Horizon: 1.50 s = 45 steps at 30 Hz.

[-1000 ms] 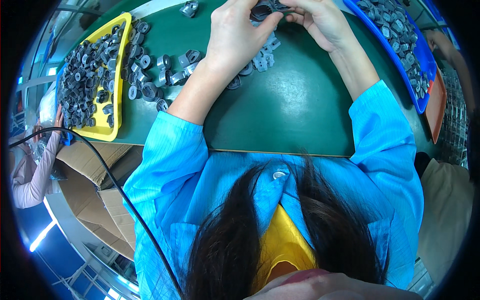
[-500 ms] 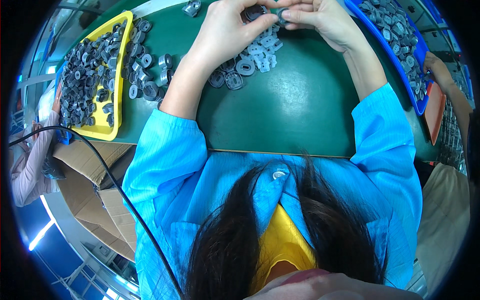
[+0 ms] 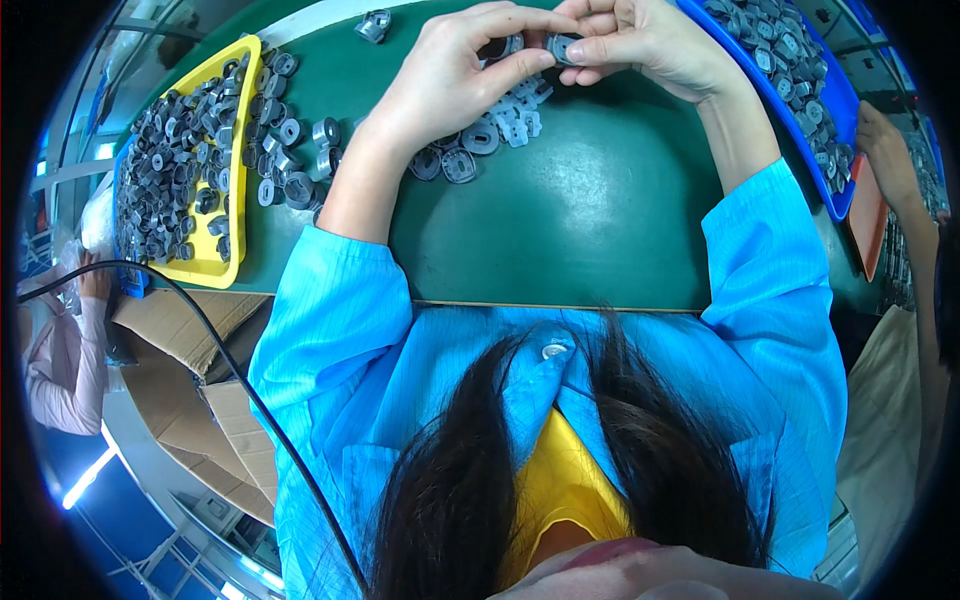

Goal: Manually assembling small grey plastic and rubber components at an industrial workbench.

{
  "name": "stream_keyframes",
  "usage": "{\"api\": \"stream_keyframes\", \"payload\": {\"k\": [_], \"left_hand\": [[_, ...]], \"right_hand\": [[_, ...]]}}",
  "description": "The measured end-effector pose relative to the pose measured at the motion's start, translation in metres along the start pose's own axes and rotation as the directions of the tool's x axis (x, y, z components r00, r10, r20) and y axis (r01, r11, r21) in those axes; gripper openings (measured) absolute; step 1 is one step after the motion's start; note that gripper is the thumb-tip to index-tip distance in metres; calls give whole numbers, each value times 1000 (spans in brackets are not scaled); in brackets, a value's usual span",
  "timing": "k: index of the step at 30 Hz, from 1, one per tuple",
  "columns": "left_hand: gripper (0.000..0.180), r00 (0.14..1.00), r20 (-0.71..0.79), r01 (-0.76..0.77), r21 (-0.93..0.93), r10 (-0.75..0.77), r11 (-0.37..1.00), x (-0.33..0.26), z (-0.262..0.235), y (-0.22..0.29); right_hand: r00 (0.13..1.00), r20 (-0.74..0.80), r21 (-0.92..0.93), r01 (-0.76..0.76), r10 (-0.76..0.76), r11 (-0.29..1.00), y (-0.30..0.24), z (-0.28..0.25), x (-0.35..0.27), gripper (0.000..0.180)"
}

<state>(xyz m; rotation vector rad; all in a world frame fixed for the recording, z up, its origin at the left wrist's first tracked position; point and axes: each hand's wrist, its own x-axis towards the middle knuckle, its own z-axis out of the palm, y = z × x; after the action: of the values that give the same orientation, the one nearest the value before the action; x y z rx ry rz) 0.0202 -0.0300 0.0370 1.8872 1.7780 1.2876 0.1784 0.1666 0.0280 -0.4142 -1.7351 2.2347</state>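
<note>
A small grey plastic part is pinched between my two hands above the far middle of the green table. My left hand has its thumb and forefinger against the part's left side. On the other side, the thumb and fingers of my right hand close on it. Below my hands lies a loose pile of flat translucent pieces. Several round grey parts lie beside that pile, near my left wrist. My fingers cover part of the piece they hold.
At the left, a yellow tray holds many dark grey parts, with more spilled beside it. A blue tray of grey parts stands at the right, beside an orange-red tray. Another person's hand is there. A cardboard box stands lower left.
Both hands have lowered slightly toward me with the part, which now shows more between the fingertips. At the left edge, another person's arm has shifted.
</note>
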Motion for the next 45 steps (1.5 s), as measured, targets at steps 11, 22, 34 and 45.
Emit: {"api": "stream_keyframes", "payload": {"k": [11,22,34,45], "left_hand": [[33,980,-180,77,-52,-85,996,7,0,21],[47,874,90,371,-757,-477,538,13,-6,-4],[44,880,-37,381,-540,-474,751,2,-5,-10],[42,805,114,510,-636,-583,579,5,-1,-16]], "right_hand": [[999,-28,29,36,-35,999,-2,30,4,19],[798,-356,-927,-237,-486,291,-65,-199,-40,44],[991,83,-864,126,-110,488,-25,22,-29,27],[966,126,-910,204,-226,362,9,60,-37,25]]}}
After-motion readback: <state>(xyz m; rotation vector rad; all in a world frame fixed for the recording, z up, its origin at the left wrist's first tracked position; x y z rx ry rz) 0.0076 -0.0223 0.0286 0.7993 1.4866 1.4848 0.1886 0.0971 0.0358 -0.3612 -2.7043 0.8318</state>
